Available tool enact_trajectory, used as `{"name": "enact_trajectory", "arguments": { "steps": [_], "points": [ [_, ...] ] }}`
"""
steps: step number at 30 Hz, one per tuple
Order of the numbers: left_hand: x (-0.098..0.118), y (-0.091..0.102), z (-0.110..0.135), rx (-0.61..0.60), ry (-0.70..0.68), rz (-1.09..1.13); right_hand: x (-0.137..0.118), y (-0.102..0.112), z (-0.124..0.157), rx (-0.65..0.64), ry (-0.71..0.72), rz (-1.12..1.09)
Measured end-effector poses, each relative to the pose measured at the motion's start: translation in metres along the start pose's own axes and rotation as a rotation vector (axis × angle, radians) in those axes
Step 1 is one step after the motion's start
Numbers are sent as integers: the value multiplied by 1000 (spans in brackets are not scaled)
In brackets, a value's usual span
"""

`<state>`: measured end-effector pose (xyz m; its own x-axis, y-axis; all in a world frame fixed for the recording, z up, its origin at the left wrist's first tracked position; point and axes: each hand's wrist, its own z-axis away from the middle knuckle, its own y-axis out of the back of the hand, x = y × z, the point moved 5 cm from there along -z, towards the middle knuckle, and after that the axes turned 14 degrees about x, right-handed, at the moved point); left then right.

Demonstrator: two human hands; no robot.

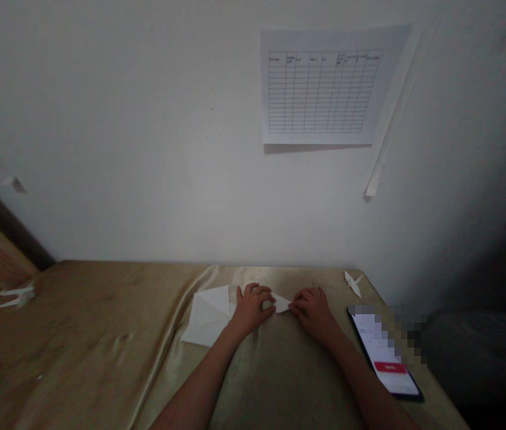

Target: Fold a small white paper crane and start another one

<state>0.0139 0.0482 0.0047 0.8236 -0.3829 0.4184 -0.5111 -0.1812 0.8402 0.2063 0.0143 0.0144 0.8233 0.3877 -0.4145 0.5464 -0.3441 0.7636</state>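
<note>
A small folded white paper piece (281, 303) lies on the beige cloth between my two hands. My left hand (251, 308) has its fingers curled and pinches the piece's left end. My right hand (312, 309) is curled too and presses on its right tip. Under and left of my left hand lies a larger creased white sheet (208, 316), partly hidden by that hand.
A phone (385, 352) with a lit screen lies at the table's right edge. A folded paper crane (353, 283) stands near the back right corner. More paper cranes (15, 296) sit at the left. A ruled chart (322, 89) hangs on the wall.
</note>
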Motion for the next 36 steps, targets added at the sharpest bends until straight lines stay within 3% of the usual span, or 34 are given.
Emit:
{"name": "enact_trajectory", "arguments": {
  "steps": [16, 23, 36],
  "points": [
    [19, 13, 4, 30, -39, 24, 13, -8, -3, -21, -91, 29],
    [19, 11, 5, -6, -11, -3, 11, -12, -1, 60, -217, 57],
    [17, 8, 5, -3, 8, -4, 0, -17, -2, 94, -261, 152]
  ]
}}
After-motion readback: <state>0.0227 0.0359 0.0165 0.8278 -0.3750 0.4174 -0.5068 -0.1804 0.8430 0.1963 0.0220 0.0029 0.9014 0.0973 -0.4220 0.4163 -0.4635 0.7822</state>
